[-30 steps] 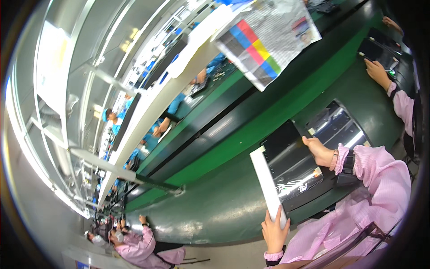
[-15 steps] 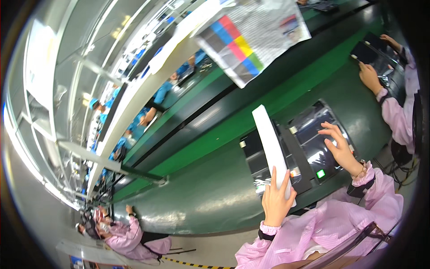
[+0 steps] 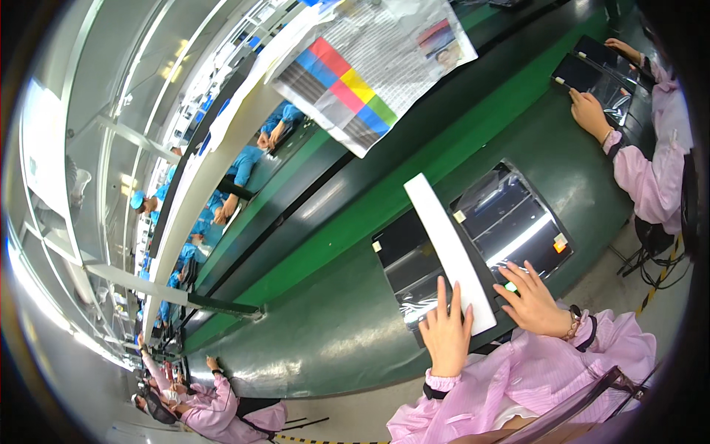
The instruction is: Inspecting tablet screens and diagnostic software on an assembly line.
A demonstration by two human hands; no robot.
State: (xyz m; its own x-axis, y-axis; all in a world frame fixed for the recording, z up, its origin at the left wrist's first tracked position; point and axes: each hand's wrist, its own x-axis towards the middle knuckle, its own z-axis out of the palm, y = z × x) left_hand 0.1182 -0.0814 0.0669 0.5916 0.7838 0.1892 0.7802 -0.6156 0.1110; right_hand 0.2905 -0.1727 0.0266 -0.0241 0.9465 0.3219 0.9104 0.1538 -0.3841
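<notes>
A long white bar [image 3: 450, 248] lies slantwise across the dark board between two groups of panels. My left hand [image 3: 446, 339] is open, its spread fingers reaching over the lower end of the left panel [image 3: 403, 248], beside the bar and partly against its edge. My right hand [image 3: 538, 307] is also open, with its fingers extended over the near edge of the glossy dark right panel [image 3: 510, 218]. That panel has clear film over it and an orange tag [image 3: 560, 243] at its right side. A small bright green square [image 3: 511, 286] shows partly beneath my right fingers.
The green work surface [image 3: 325, 333] curves away to the left. A printed sheet with coloured blocks [image 3: 355, 85] hangs ahead. At the right, a co-worker's hands [image 3: 589, 115] rest by similar dark panels [image 3: 580, 74]. Other people in pink sit at far left.
My right hand has come down and nearer, from above the right panel to its near edge. My left fingers have spread and shifted left off the white bar's face. The view has turned slightly.
</notes>
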